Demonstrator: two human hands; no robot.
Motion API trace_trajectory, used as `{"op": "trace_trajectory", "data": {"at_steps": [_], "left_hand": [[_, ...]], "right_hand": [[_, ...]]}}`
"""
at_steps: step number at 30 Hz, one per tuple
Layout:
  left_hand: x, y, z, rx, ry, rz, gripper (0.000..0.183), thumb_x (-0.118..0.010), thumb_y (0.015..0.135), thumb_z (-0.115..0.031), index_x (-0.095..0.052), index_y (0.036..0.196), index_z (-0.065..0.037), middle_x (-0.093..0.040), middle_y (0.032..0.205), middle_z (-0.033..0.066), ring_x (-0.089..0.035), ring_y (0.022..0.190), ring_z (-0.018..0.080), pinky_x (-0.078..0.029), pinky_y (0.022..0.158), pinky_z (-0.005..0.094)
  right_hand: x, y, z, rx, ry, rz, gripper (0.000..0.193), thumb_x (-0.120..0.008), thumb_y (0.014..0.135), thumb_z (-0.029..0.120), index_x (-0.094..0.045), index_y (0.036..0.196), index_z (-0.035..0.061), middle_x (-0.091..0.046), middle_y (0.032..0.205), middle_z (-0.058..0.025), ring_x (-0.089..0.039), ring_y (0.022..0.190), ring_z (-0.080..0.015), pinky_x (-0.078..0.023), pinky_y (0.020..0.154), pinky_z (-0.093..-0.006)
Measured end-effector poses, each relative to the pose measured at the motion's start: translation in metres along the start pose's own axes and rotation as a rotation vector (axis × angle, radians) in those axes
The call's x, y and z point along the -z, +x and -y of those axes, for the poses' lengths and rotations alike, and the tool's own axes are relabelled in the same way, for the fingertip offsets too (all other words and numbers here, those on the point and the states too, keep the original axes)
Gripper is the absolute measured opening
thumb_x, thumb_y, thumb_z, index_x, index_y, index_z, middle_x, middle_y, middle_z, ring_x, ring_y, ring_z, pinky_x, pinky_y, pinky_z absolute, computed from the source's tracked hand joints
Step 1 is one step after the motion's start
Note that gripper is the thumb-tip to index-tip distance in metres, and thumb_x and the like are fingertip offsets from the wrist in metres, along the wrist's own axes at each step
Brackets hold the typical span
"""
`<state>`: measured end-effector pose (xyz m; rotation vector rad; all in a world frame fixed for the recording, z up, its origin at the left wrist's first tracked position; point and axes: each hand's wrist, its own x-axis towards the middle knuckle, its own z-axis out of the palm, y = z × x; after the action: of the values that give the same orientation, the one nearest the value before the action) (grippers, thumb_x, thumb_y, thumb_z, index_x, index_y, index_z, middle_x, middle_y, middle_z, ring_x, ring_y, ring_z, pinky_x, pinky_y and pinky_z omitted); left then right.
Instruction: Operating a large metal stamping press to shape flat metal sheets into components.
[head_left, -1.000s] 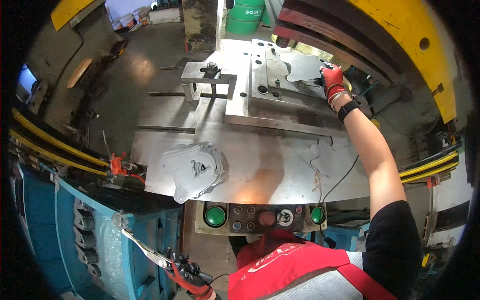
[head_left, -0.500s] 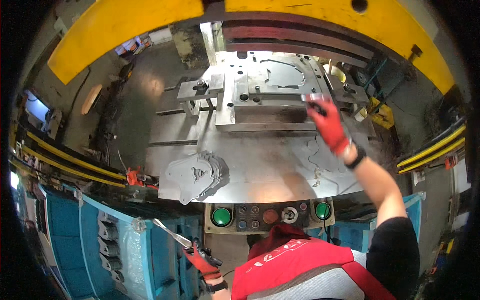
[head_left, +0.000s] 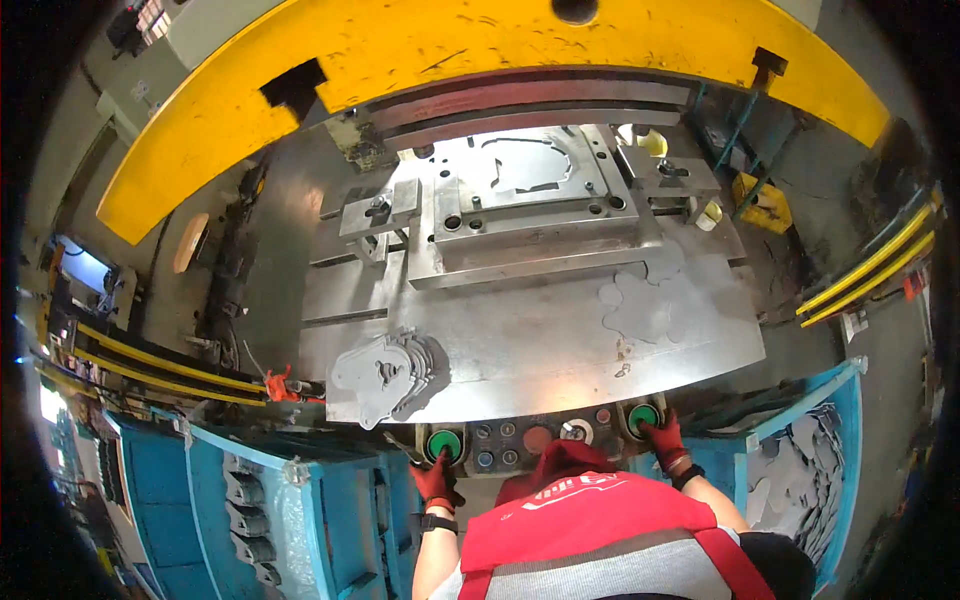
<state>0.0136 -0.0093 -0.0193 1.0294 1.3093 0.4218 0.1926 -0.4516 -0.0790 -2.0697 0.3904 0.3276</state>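
Observation:
My left hand [head_left: 437, 485], in a red glove, rests at the left green button [head_left: 443, 445] with its thumb reaching onto it. A slim metal tool [head_left: 405, 449] sticks out from this hand's fingers; its handle is hidden. My right hand [head_left: 667, 445], also red-gloved, touches the right green button [head_left: 642, 418] with fingers apart. Both buttons sit on a control panel [head_left: 525, 462] below the press table [head_left: 510, 375]. Beyond, a flat metal piece [head_left: 525, 165] with a curved outline lies on the steel die [head_left: 540, 240].
Flat grey cut parts [head_left: 375, 380] are stacked at the table's front left. A thin grey sheet [head_left: 660, 305] lies on the right. Blue bins [head_left: 310, 520] with metal parts flank me; the yellow press frame [head_left: 480, 50] arches overhead. Clamps [head_left: 380, 212] stand beside the die.
My right hand has come back from the die's front edge to the right green button. My left hand has risen from beside the blue bin to the left button. The view has shifted.

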Motion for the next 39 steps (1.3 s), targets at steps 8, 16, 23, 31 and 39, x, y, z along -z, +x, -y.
{"op": "trace_trajectory", "data": {"at_steps": [8, 16, 23, 31, 39], "left_hand": [[-0.011, -0.003, -0.006, -0.008, 0.062, -0.089, 0.070, -0.080, 0.061, -0.016, -0.037, 0.116, -0.004, -0.052, 0.111, 0.0141, -0.055, 0.089, 0.0261, -0.048, 0.071, 0.0403], [0.000, 0.023, 0.017, -0.037, 0.127, -0.130, 0.080, -0.080, 0.061, -0.015, -0.031, 0.123, -0.006, -0.051, 0.113, 0.0156, -0.054, 0.091, 0.0276, -0.048, 0.072, 0.0415], [0.029, 0.064, 0.056, 0.019, -0.181, 0.160, 0.082, -0.078, 0.064, -0.020, -0.029, 0.128, -0.006, -0.049, 0.116, 0.0169, -0.053, 0.091, 0.0281, -0.047, 0.073, 0.0431], [0.080, 0.015, 0.025, 0.000, -0.023, 0.062, 0.049, -0.046, 0.088, -0.040, -0.044, 0.122, -0.005, -0.054, 0.110, 0.0075, -0.053, 0.090, 0.0207, -0.046, 0.069, 0.0375], [0.018, -0.114, -0.110, -0.786, 0.243, 0.215, 0.045, -0.046, 0.088, -0.035, -0.042, 0.123, -0.007, -0.054, 0.079, 0.0004, -0.048, 0.056, 0.0082, -0.036, 0.044, 0.0191]], "right_hand": [[-0.005, -0.012, 0.034, -0.064, -0.138, -0.139, 0.092, -0.081, 0.052, 0.030, -0.036, 0.126, -0.0020, -0.051, 0.117, -0.0229, -0.049, 0.108, -0.0355, -0.042, 0.089, -0.0400], [-0.005, -0.025, 0.064, -0.125, -0.284, -0.216, 0.087, -0.081, 0.052, 0.025, -0.040, 0.123, -0.0029, -0.052, 0.117, -0.0205, -0.051, 0.108, -0.0314, -0.043, 0.089, -0.0371], [-0.001, -0.020, 0.069, -0.122, -0.250, -0.083, 0.091, -0.076, 0.056, 0.037, -0.034, 0.127, -0.0003, -0.049, 0.117, -0.0270, -0.047, 0.109, -0.0392, -0.039, 0.092, -0.0425], [0.071, -0.019, 0.145, 0.043, -0.610, 0.203, 0.048, -0.062, 0.074, 0.041, -0.059, 0.100, 0.0011, -0.061, 0.098, -0.0190, -0.059, 0.092, -0.0311, -0.046, 0.076, -0.0382], [0.025, 0.057, 0.208, 0.890, -0.598, -0.376, 0.052, -0.056, 0.079, 0.033, -0.045, 0.125, 0.0114, -0.049, 0.120, -0.0168, -0.043, 0.111, -0.0385, -0.037, 0.091, -0.0454]]}}
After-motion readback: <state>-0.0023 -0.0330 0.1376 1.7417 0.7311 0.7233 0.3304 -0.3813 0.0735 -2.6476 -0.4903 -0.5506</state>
